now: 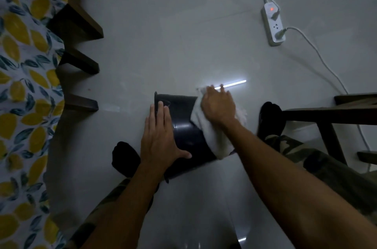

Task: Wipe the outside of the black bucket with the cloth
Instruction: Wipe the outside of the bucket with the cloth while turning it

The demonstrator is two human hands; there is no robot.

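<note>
The black bucket [184, 126] lies on its side on the grey tiled floor between my feet, its rim pointing left. My left hand [161, 136] rests flat on the bucket's rim end, fingers spread, steadying it. My right hand [218, 105] presses a white cloth [208, 136] against the bucket's side near its base. The cloth drapes down over the bucket's curved wall and hides the base end.
A table with a lemon-print cloth [22, 85] and dark wooden legs [81, 65] stands at the left. A white power strip [273, 24] with cables lies at the far right. A wooden chair frame [330, 114] is at the right. My dark-socked feet [271, 118] flank the bucket.
</note>
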